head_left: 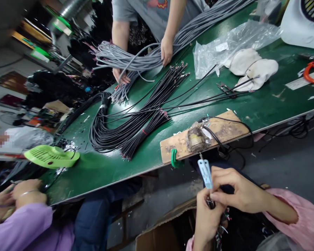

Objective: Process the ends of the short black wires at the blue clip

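Observation:
My left hand is closed around a bundle of black cables with stripped, coloured wire ends, hanging below it. My right hand is pinched just above, at the lower end of a light blue flat plastic piece with small holes. The top of that piece lies close to a thin metal tip. This tip sticks out of a taped, fuzzy block on a wooden board. A green clamp grips the board at the table's edge. What exactly lies between my fingers is partly hidden.
Black cable bundles lie on the green table. Across it, a co-worker's hands handle grey cables. Right are white gloves, pliers and orange-handled scissors. A person in purple sits left. A cardboard box stands below.

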`<state>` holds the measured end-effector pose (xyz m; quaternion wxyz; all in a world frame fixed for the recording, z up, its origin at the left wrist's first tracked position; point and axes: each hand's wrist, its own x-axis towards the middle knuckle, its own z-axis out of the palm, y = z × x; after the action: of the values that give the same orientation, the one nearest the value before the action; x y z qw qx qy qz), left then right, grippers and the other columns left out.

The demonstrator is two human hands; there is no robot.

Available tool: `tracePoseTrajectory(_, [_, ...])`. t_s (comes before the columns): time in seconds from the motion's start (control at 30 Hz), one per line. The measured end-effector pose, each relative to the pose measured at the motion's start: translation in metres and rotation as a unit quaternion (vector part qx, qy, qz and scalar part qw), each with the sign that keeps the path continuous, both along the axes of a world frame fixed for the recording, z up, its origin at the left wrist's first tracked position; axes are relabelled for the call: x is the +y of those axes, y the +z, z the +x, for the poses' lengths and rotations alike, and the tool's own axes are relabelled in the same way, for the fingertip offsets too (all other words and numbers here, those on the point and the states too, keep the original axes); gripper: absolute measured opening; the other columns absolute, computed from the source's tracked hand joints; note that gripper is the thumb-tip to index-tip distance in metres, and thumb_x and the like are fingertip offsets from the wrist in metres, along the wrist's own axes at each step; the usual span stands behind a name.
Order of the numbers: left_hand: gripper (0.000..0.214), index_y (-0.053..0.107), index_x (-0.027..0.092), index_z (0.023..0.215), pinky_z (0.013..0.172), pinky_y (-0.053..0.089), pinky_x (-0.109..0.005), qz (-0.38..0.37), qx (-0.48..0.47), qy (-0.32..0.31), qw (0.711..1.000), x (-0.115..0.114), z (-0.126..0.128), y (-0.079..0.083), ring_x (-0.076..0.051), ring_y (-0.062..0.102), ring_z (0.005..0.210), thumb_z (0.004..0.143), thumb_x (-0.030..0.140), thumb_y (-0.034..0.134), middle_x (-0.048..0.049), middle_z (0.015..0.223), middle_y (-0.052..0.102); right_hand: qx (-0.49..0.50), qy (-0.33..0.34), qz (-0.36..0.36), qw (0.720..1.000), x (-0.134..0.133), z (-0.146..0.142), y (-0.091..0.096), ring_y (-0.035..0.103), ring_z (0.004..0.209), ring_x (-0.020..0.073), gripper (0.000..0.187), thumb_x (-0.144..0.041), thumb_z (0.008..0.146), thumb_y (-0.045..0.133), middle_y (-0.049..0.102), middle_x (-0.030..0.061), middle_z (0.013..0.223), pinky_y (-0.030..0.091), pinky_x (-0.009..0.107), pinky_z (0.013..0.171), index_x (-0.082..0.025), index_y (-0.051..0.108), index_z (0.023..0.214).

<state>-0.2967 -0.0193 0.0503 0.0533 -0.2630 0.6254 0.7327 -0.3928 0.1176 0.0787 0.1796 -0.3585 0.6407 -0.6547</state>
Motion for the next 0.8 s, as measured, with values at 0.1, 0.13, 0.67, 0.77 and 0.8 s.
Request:
tracePoseTrajectory(0.1, [0.037, 0.058, 0.017, 0.079, 0.03, 0.03, -0.014, 0.056, 0.023, 0.035, 0.998, 0.003, 0.002, 0.002, -0.003, 0.036, 0.028, 0.07, 0.044, 0.081, 0.0083, 0.045, 0.052, -0.02, -0.043, 0.01, 0.999, 0.001, 0.002, -0.003, 0.057, 0.077, 0.0209, 0.022, -0.028, 0.093, 0.058, 0.066, 0.007, 0.077, 0.043, 0.034, 0.073, -0.016, 0.068, 0.076])
tracePoseTrajectory(0.13, [0.037, 0.056, 0.017, 0.075, 0.027, 0.026, -0.013, 0.083, 0.035, 0.034, 0.995, 0.004, 0.002, 0.004, -0.002, 0.03, 0.025, 0.072, 0.048, 0.078, 0.0097, 0.039, 0.047, -0.032, -0.06, 0.017, 0.998, 0.0, 0.003, -0.005, 0.056, 0.076, 0.0204, 0.025, -0.029, 0.093, 0.058, 0.064, 0.0065, 0.075, 0.043, 0.033, 0.072, -0.016, 0.066, 0.074])
tracePoseTrajectory(0.67, [0.036, 0.057, 0.016, 0.064, 0.026, 0.028, -0.009, 0.129, 0.109, 0.038, 0.985, 0.006, 0.001, 0.009, 0.001, 0.03, 0.023, 0.077, 0.043, 0.076, 0.0085, 0.038, 0.043, -0.098, -0.098, -0.029, 0.99, -0.001, 0.015, -0.017, 0.058, 0.074, 0.0188, 0.018, -0.026, 0.089, 0.063, 0.065, 0.0061, 0.076, 0.044, 0.032, 0.071, -0.015, 0.072, 0.078])
tracePoseTrajectory(0.77, [0.037, 0.054, 0.016, 0.063, 0.026, 0.027, -0.009, 0.127, 0.113, 0.035, 0.985, 0.006, 0.002, 0.008, 0.001, 0.03, 0.023, 0.077, 0.042, 0.076, 0.0084, 0.04, 0.043, -0.087, -0.112, -0.014, 0.99, -0.002, 0.015, -0.015, 0.056, 0.07, 0.0181, 0.018, -0.024, 0.088, 0.063, 0.064, 0.0055, 0.072, 0.043, 0.031, 0.066, -0.015, 0.071, 0.074])
tracePoseTrajectory(0.8, [0.037, 0.054, 0.016, 0.063, 0.026, 0.027, -0.009, 0.128, 0.112, 0.036, 0.985, 0.005, 0.002, 0.008, 0.001, 0.03, 0.023, 0.077, 0.042, 0.076, 0.0085, 0.039, 0.042, -0.084, -0.118, -0.011, 0.989, -0.002, 0.015, -0.015, 0.055, 0.068, 0.018, 0.017, -0.023, 0.087, 0.063, 0.064, 0.0054, 0.071, 0.043, 0.031, 0.064, -0.015, 0.07, 0.073])
